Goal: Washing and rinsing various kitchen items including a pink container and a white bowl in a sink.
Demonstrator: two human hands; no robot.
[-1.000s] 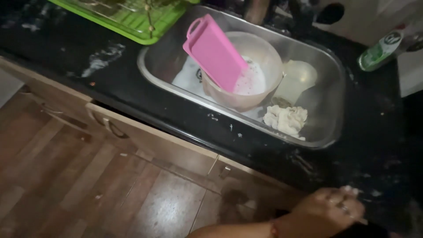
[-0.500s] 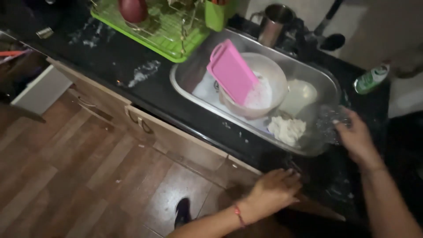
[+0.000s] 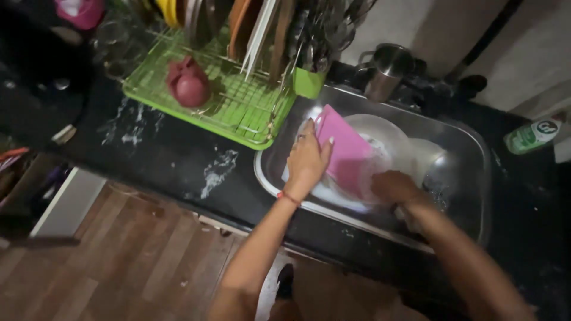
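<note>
both arms reach from the near edge across the black counter [image 3: 178,160] into the steel sink [image 3: 476,172]. the left hand [image 3: 308,159] comes in with the forearm slanting up from the near middle, wrist straight, a thin red band around it. its fingers are stretched forward and slightly apart, and they grip the left edge of the pink cutting board [image 3: 345,148], thumb side on the board's face, fingertips reaching its far corner. the board leans tilted against the white bowl [image 3: 380,134], which sits in the middle of the sink over a white plate [image 3: 333,196].

the right hand [image 3: 392,185] lies at the near right of the board, knuckles up, fingers curled downward; it touches the board's lower right edge, but whether it pinches anything underneath cannot be told, since the fingertips are hidden. its forearm runs off to the near right corner.

left of the sink stands a green dish rack [image 3: 238,113] with a dark red cup [image 3: 187,86] lying on it and plates stacked upright at its far side. a metal mug [image 3: 386,68] stands just beyond the sink's far rim. a green and white bottle [image 3: 531,135] lies on the counter at the far right. wet streaks show on the counter between rack and near edge, above a wooden floor [image 3: 119,267].
</note>
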